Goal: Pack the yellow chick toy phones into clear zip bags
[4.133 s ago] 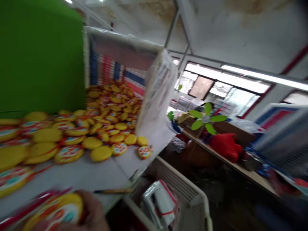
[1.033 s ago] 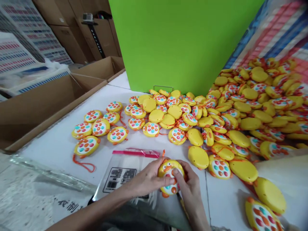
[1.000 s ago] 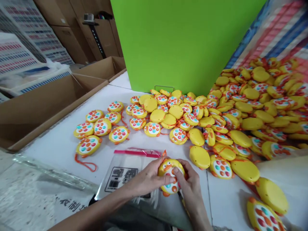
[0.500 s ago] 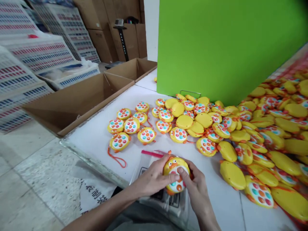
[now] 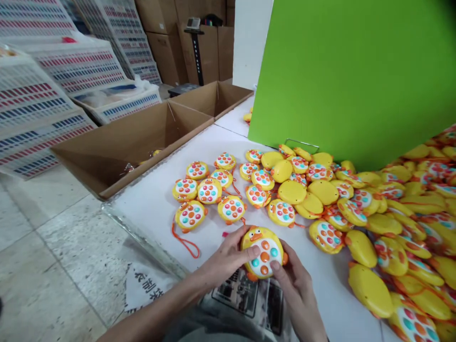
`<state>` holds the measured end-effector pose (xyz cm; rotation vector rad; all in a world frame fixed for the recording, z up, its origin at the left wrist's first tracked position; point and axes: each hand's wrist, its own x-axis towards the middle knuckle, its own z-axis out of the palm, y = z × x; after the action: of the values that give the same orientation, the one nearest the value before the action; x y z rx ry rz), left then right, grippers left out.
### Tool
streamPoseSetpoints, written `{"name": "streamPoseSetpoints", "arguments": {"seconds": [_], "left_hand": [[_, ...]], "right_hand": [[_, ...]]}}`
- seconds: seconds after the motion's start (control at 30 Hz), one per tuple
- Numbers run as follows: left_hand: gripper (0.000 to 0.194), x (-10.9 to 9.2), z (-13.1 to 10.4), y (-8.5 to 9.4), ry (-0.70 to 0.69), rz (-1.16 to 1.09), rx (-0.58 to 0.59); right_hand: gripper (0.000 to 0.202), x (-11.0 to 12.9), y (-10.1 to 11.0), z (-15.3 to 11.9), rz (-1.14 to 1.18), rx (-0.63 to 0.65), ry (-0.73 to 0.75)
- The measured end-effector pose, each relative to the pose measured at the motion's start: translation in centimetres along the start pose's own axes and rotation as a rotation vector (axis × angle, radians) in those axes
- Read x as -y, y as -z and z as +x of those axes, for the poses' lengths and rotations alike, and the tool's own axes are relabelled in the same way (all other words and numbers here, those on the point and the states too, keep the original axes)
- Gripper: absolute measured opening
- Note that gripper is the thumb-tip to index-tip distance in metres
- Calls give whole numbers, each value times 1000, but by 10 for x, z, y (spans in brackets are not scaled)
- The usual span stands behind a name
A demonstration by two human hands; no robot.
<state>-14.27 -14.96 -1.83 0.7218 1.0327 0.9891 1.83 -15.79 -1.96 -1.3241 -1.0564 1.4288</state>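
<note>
A yellow duck-shaped toy [image 5: 265, 237] with a white belly of coloured round buttons is held face up between both hands, low in the middle of the view. My left hand [image 5: 228, 261] grips its left side, thumb lying on the buttons. On the other side, my right hand [image 5: 295, 280] wraps the lower right edge, its thumb tip at a lower button. Beneath the hands lies a clear printed plastic bag [image 5: 238, 294], partly covered by them. Several matching toys [image 5: 191, 215] with orange cords lie beyond on the white table [image 5: 153, 213].
A big heap of the same toys [image 5: 366, 280] spreads along the right. Behind it stands a green panel [image 5: 349, 71]. Open cardboard boxes [image 5: 117, 142] adjoin the table's left edge, with a few things inside the nearer one. Stacked white crates [image 5: 42, 99] stand farther left.
The view has shifted, so the table's contents appear farther right and the panel looks tilted. Both hands still hold the toy; my right thumb has slid lower on its buttons.
</note>
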Motion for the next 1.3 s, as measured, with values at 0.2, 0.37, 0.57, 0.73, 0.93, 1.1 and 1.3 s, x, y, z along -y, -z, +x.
{"name": "streamPoseSetpoints", "arguments": {"seconds": [0.2,0.37,0.57,0.73,0.93,1.1,1.3], "left_hand": [[62,-5,8,7,42,316,82],[54,-5,17,10,-37,216,-29],[43,-15,23,15,-42,62,14],[51,-23,20,16,-86,242,-45],[49,-16,18,18,-89,423,6],[49,-15,22,16,-46,327,0],[47,-20,27,12,10,197,12]], "right_hand": [[45,6,-4,24,-216,93,9],[46,9,-17,23,-154,39,-50],[66,9,-24,20,-103,18,-46],[59,5,-27,24,-107,29,8],[40,5,-25,31,-129,66,-19],[45,-1,-19,27,-193,26,-47],[68,-9,-19,19,-34,51,-11]]}}
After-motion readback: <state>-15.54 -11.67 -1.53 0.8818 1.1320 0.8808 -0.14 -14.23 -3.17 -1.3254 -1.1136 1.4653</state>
